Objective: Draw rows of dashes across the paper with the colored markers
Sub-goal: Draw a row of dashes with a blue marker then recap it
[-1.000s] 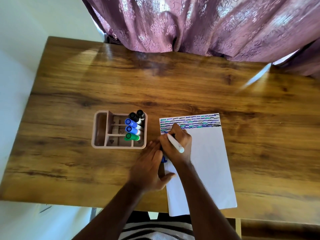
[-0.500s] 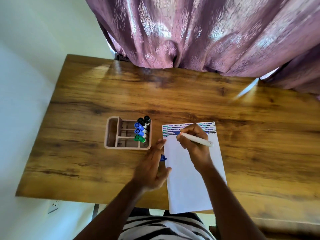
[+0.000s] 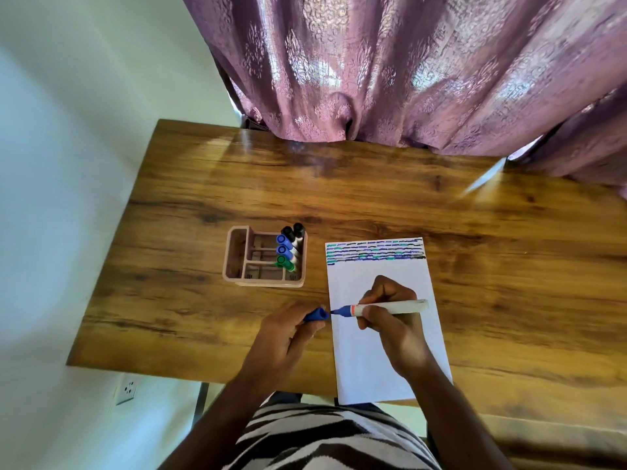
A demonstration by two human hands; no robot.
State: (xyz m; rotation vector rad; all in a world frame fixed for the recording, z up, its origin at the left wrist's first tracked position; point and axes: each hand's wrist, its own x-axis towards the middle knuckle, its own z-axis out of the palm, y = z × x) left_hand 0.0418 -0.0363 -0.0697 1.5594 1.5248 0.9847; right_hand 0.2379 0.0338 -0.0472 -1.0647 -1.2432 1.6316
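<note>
Wooden table (image 3: 373,205): right hand (image 3: 395,320) grips blue-tipped white marker (image 3: 390,307); left hand (image 3: 288,334) pinches blue cap (image 3: 317,315).

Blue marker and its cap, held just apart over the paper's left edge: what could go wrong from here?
1. The white-barrelled blue marker in the right hand could miss the blue cap pinched by the left hand and ink the fingers.
2. Its bare tip hovers above the white paper sheet; a dip could leave a stray mark below the dashed rows.

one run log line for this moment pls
left hand: holds blue cap | right hand: holds marker, tip at cap | paper: dash rows on top only | phase: capping
</note>
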